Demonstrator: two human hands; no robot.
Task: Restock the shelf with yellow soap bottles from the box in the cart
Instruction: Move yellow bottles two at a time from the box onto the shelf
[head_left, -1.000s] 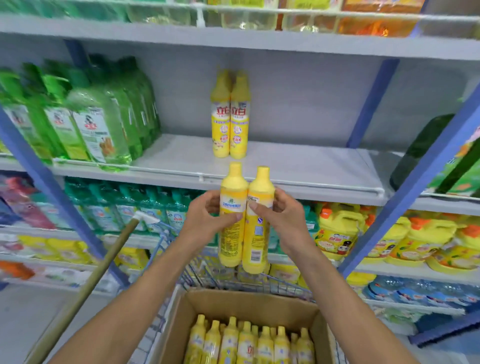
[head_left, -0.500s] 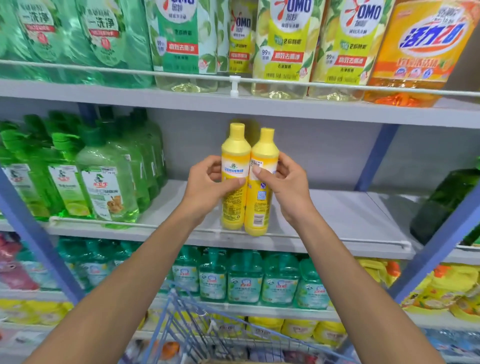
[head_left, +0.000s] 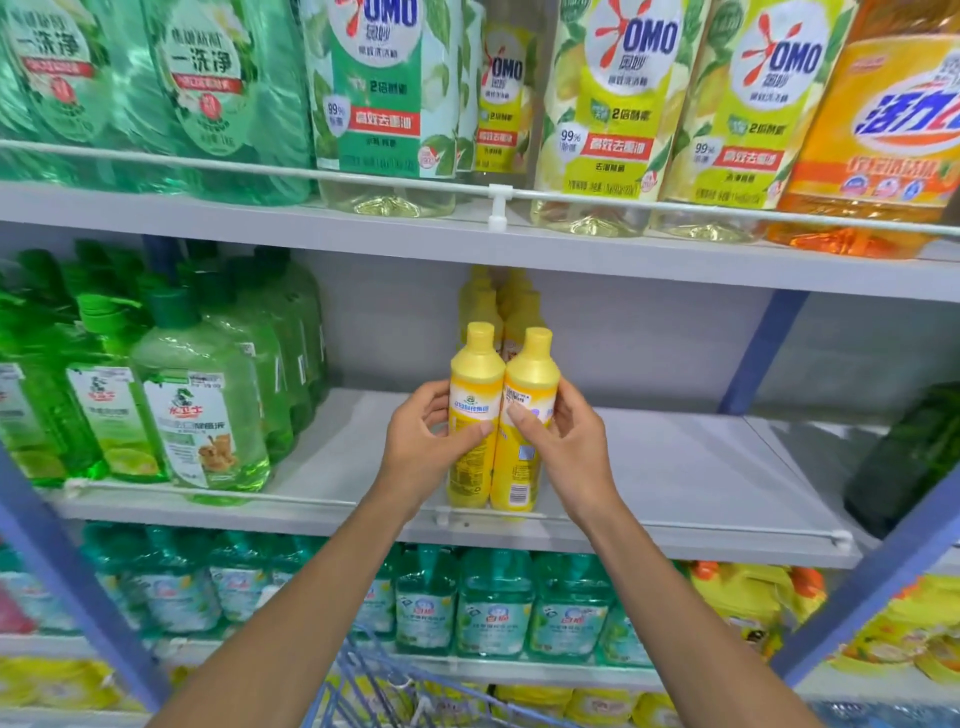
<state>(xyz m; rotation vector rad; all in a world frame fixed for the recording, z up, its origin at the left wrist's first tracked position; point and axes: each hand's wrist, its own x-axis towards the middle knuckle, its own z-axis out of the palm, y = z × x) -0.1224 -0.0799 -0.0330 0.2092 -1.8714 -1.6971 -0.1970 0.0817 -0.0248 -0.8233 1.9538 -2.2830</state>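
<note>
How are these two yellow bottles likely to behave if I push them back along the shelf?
Probably tippy: the yellow bottles are tall and narrow on small bases, so push low. The plastic looks stiff; the left hand and right hand leave no visible dent. They should slide easily on the smooth shelf.

Rear yellow bottles (head_left: 519, 306) sit mostly hidden behind the held pair (head_left: 475, 374); the blurred cart (head_left: 374, 691), perhaps wire, is cropped below.
</note>
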